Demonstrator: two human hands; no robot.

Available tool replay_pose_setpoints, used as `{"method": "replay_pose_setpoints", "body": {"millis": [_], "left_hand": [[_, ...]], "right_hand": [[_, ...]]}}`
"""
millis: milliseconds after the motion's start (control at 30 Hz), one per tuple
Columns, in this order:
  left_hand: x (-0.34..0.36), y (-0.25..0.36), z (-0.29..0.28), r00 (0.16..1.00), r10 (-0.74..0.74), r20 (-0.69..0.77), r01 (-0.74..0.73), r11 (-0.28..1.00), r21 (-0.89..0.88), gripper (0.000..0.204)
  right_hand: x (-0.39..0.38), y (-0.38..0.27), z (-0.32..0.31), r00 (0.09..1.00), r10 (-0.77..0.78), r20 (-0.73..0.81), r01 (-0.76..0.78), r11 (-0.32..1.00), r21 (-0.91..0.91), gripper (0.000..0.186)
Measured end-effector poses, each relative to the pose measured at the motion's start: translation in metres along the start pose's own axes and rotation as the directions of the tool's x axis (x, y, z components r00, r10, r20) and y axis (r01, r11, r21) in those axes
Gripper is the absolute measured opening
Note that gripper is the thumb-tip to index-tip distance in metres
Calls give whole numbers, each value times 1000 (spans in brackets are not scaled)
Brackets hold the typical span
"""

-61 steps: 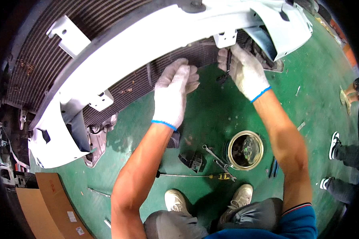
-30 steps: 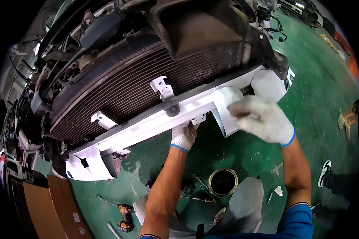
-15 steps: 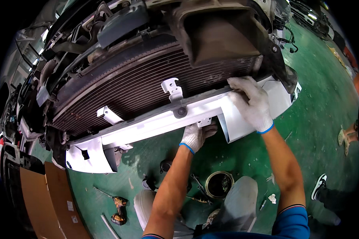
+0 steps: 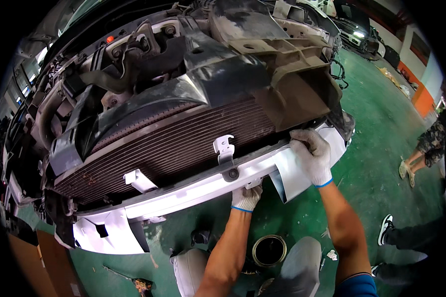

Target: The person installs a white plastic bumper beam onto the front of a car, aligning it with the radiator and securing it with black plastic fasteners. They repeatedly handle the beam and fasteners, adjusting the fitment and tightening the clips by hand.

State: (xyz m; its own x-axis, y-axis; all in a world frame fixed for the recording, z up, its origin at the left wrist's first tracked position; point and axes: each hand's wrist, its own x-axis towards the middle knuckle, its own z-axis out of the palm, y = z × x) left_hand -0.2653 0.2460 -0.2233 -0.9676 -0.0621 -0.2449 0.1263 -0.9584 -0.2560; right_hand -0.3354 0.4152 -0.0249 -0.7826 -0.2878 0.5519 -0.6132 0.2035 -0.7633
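A white bumper beam (image 4: 183,197) spans the front of an opened-up car, below the finned radiator (image 4: 183,153). My right hand (image 4: 313,156), in a white knit glove with a blue cuff, is closed over the beam's upper edge near its right end. Under the middle of the beam, my gloved left hand (image 4: 246,199) is curled beside a small white bracket (image 4: 253,183). The beam hides its fingertips and whatever they hold. Above, an upright white bracket (image 4: 225,146) and a dark round bolt (image 4: 233,174) sit at the beam's middle.
A round tin (image 4: 269,250) stands on the green floor between my knees. Lower left lie a power drill (image 4: 142,285) and a cardboard box (image 4: 54,267). Black plastic ducting (image 4: 223,81) juts out above the radiator. Other people's legs and a shoe (image 4: 385,230) are at the right.
The view has tilted up, showing more of the engine bay. My right hand still grips the beam's top edge. My left hand's fingers, partly showing before, are now tucked more beneath the beam.
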Motion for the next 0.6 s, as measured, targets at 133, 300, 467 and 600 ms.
{"method": "replay_pose_setpoints", "body": {"millis": [133,300,467,600], "left_hand": [[-3,14,-14,921,-220,321,264,959,-101,53],[-5,-15,9,986,-15,168,20,999,-32,54],[-21,-40,41,994,87,70,-88,996,6,45],[-31,-45,56,994,104,13,-102,989,-106,38]], "right_hand": [[2,-10,7,1000,12,-14,-12,1000,19,18],[9,-33,10,956,-288,57,289,888,-357,20],[50,-50,31,736,-146,661,529,733,-427,21],[85,-94,59,548,445,708,34,834,-550,39]]}}
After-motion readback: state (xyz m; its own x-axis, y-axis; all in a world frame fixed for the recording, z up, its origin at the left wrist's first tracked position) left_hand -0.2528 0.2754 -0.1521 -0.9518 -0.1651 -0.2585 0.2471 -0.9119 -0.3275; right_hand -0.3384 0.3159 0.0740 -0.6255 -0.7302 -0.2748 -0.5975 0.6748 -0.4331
